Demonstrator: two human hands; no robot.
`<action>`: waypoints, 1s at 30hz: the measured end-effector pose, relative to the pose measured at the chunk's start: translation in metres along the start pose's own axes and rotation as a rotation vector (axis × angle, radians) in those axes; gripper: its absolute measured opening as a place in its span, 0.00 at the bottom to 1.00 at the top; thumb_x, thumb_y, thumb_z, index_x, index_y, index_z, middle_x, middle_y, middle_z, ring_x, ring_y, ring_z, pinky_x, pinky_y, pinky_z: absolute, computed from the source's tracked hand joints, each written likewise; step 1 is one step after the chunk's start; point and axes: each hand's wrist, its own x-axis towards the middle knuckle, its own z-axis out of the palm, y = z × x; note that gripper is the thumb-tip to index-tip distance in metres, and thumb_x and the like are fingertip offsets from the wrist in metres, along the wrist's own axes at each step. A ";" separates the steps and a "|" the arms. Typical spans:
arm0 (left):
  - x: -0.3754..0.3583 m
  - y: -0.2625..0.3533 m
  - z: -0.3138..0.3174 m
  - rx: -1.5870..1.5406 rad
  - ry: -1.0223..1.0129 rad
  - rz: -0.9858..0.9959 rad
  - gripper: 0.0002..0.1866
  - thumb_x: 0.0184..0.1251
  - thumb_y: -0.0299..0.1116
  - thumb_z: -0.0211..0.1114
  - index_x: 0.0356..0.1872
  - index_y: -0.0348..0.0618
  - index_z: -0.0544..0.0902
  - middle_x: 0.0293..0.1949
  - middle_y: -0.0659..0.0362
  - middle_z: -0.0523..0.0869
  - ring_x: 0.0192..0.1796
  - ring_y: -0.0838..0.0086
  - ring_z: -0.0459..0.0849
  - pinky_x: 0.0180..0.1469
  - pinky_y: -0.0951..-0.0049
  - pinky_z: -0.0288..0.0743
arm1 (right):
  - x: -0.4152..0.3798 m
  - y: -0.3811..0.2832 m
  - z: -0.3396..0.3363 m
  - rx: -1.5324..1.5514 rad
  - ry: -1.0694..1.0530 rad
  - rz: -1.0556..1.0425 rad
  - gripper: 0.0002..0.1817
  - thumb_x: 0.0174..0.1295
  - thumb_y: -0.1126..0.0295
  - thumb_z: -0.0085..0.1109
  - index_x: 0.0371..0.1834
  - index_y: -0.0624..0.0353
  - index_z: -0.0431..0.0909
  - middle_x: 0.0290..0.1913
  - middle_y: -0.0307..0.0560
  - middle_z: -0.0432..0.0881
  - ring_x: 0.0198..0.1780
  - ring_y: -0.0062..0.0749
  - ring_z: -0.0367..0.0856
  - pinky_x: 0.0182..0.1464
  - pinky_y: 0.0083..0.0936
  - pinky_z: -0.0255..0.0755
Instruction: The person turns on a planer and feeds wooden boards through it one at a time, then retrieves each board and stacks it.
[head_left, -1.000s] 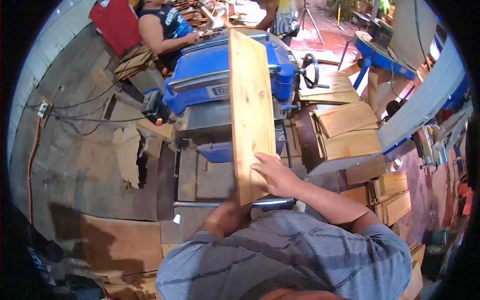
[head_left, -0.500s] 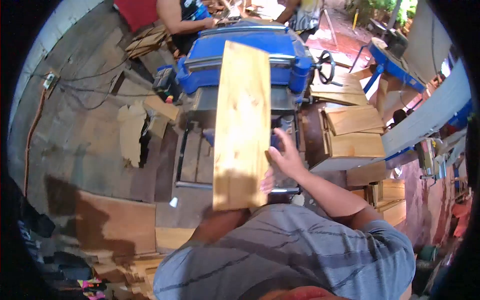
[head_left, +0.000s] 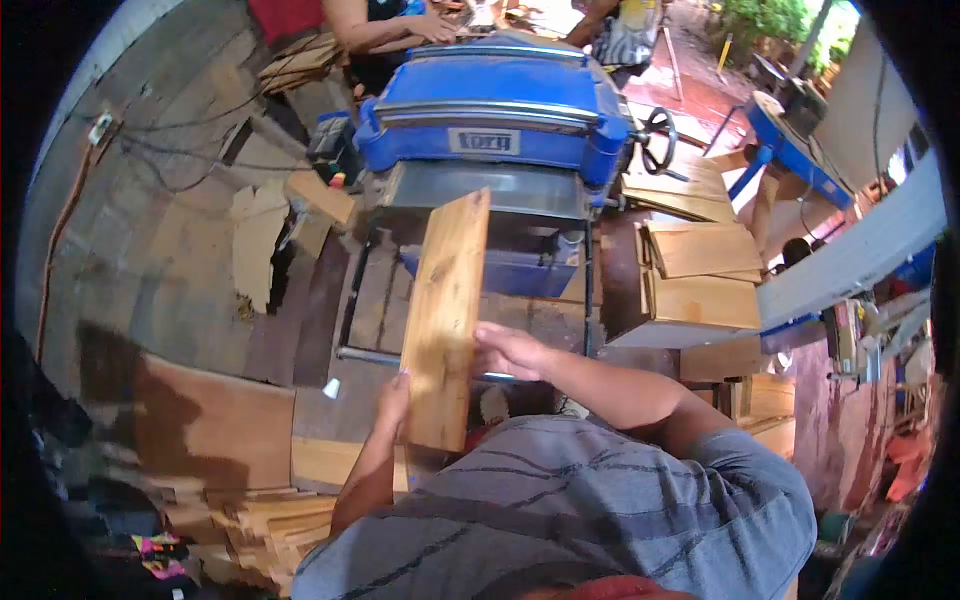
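Note:
A long wooden board [head_left: 442, 310] is tilted in front of my body, its far end pointing toward the blue thickness planer [head_left: 490, 105]. My left hand [head_left: 393, 402] grips the board's left edge near the close end, with most of its fingers hidden beneath. On the opposite edge, my right hand [head_left: 508, 350] is closed around the wood, thumb on top. The board's far end is just short of the planer's metal bed [head_left: 540, 188], apart from the rollers.
Stacked boards [head_left: 705, 290] stand right of the planer, near its handwheel [head_left: 658, 140]. More boards [head_left: 270, 530] lie at lower left. A person's arm [head_left: 385, 32] shows behind the machine. Cables [head_left: 190, 172] cross the floor at left. A slanted pale beam [head_left: 860, 255] stands at right.
The board has come down and toward me, turning and tilting so its far end no longer covers the planer. My left hand now shows at its left edge; my right hand has closed on it.

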 end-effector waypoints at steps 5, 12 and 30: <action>-0.002 0.003 -0.002 0.527 0.162 0.017 0.36 0.74 0.61 0.44 0.43 0.33 0.85 0.41 0.39 0.87 0.47 0.47 0.86 0.49 0.55 0.77 | 0.008 0.029 -0.035 -0.063 0.124 0.031 0.15 0.77 0.63 0.44 0.61 0.56 0.68 0.52 0.45 0.81 0.48 0.29 0.83 0.51 0.31 0.80; 0.019 0.008 0.005 0.266 0.231 0.136 0.32 0.70 0.59 0.52 0.47 0.33 0.83 0.41 0.35 0.85 0.49 0.41 0.84 0.50 0.47 0.75 | 0.011 0.039 -0.043 -0.036 0.189 -0.054 0.13 0.78 0.64 0.42 0.57 0.56 0.71 0.53 0.48 0.82 0.52 0.34 0.84 0.53 0.33 0.80; 0.200 0.094 0.108 0.387 0.118 0.236 0.32 0.72 0.59 0.51 0.47 0.33 0.79 0.48 0.35 0.83 0.53 0.38 0.79 0.57 0.47 0.70 | 0.049 0.030 -0.107 -0.214 0.807 -0.220 0.19 0.78 0.60 0.42 0.52 0.65 0.77 0.44 0.45 0.83 0.44 0.27 0.76 0.51 0.29 0.69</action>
